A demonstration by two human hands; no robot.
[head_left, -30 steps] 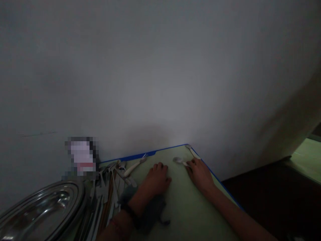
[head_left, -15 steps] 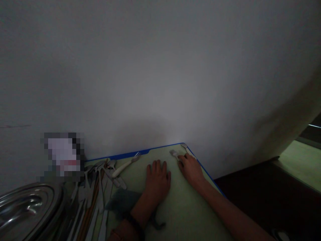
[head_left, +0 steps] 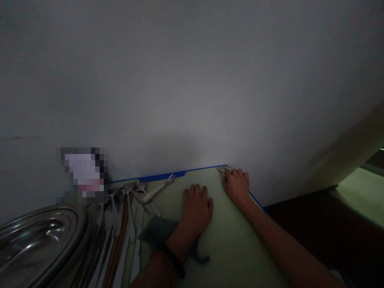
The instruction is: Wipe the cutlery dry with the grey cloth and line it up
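My left hand [head_left: 196, 206] lies palm down on the pale green tabletop [head_left: 231, 248], fingers spread and nothing in them. At the far right corner, my right hand [head_left: 237, 187] has its fingers closed over a fork [head_left: 220, 169]; only the tined end shows. Right beside that fork is the bowl of a spoon [head_left: 228, 168], its handle hidden under my fingers. A fork with a white handle [head_left: 158, 189] rests to the left of my left hand. Partly under my left forearm sits a dark grey-green cloth [head_left: 157, 229].
Knives, spoons, forks and wooden chopsticks [head_left: 117, 244] are heaped at the left. Next to them are stacked oval metal trays [head_left: 39, 236]. A blurred-out object [head_left: 84, 172] stands against the wall [head_left: 192, 80]. The table's blue edge [head_left: 162, 176] meets the wall.
My right hand has moved the fork toward the far corner, up alongside the spoon. The left hand stays flat on the table. The view has shifted slightly.
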